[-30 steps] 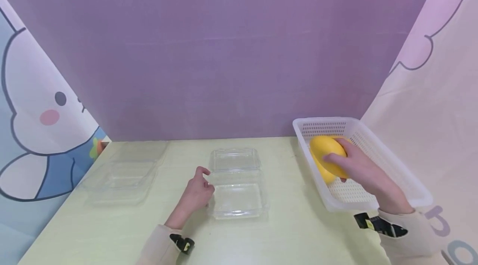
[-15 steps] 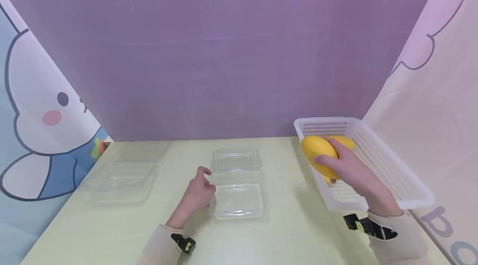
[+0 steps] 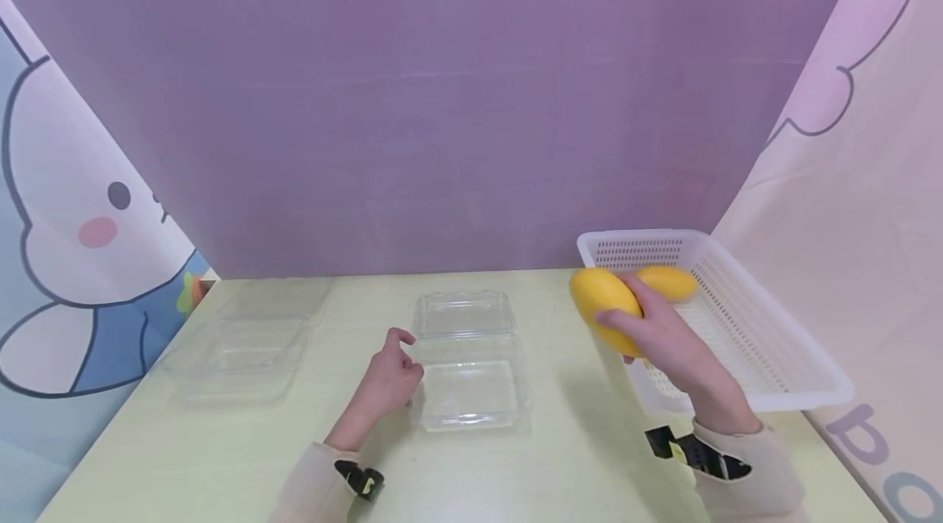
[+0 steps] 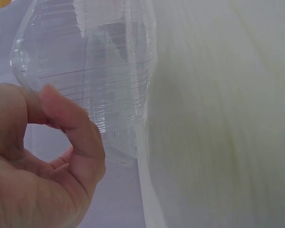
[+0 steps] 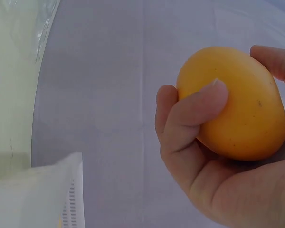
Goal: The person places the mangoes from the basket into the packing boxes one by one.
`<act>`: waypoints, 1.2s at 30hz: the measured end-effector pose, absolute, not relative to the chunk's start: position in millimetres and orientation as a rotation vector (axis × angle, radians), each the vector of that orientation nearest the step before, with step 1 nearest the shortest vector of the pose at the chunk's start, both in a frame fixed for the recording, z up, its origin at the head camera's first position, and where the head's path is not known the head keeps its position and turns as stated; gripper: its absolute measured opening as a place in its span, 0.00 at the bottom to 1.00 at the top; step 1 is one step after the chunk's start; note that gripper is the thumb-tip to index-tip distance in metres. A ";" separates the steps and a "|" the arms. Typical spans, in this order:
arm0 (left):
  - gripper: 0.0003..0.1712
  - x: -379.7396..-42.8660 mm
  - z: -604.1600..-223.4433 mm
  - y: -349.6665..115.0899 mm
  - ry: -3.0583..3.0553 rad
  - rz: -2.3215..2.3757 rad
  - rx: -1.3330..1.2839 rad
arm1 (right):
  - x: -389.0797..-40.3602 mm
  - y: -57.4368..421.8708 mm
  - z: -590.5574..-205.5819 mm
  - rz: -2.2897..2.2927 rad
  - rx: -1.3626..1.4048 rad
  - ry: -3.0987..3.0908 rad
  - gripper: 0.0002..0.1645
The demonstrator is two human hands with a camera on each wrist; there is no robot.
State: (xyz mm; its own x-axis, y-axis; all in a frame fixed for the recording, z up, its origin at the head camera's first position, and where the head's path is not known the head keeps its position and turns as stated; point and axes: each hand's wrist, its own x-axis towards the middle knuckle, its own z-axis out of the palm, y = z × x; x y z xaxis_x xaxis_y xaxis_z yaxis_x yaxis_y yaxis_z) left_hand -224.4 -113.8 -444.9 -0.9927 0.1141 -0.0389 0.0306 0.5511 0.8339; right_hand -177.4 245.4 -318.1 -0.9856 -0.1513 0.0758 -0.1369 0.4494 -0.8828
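My right hand (image 3: 666,335) grips a yellow mango (image 3: 600,306) above the left rim of the white basket. In the right wrist view the fingers curl round that mango (image 5: 237,118). A second mango (image 3: 666,283) lies in the basket (image 3: 773,326). Mid-table stands a clear plastic clamshell box (image 3: 471,396), its lid (image 3: 464,316) folded back away from me. My left hand (image 3: 390,376) is at the box's left side. Up close in the left wrist view, thumb and forefinger pinch the edge of the clear box (image 4: 99,57).
More clear plastic boxes (image 3: 250,351), apparently stacked, stand on the left of the pale table (image 3: 560,466). A purple backdrop (image 3: 412,138) rises along the table's far edge. Printed cloths flank both sides.
My right hand has carried the mango leftward from inside the basket to over its left rim, revealing the other mango. The left hand and the clamshell box have stayed put.
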 end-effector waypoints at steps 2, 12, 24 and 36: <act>0.26 -224.5 -445.6 -113.3 2.689 1.443 0.131 | -178.2 241.8 -318.1 -1.629 -0.259 2.654 0.33; 0.25 -220.9 -447.7 -113.3 2.687 1.460 0.154 | -178.1 222.9 -320.2 -1.683 -0.248 2.619 0.32; 0.25 -220.4 -448.3 -111.3 2.674 1.478 0.156 | -178.4 202.3 -319.4 -1.755 -0.264 2.545 0.32; 0.26 -219.2 -447.8 -111.6 2.668 1.475 0.145 | -177.2 185.9 -320.5 -1.825 -0.301 2.489 0.31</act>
State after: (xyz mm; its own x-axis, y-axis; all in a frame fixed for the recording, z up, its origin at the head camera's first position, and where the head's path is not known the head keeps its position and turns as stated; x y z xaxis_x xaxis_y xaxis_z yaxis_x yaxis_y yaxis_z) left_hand -219.2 -111.6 -447.8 -0.9915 0.1263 -0.0321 0.0400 0.5292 0.8476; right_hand -177.2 185.9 -320.5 -0.9803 -0.1802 0.0813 -0.1318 0.2888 -0.9483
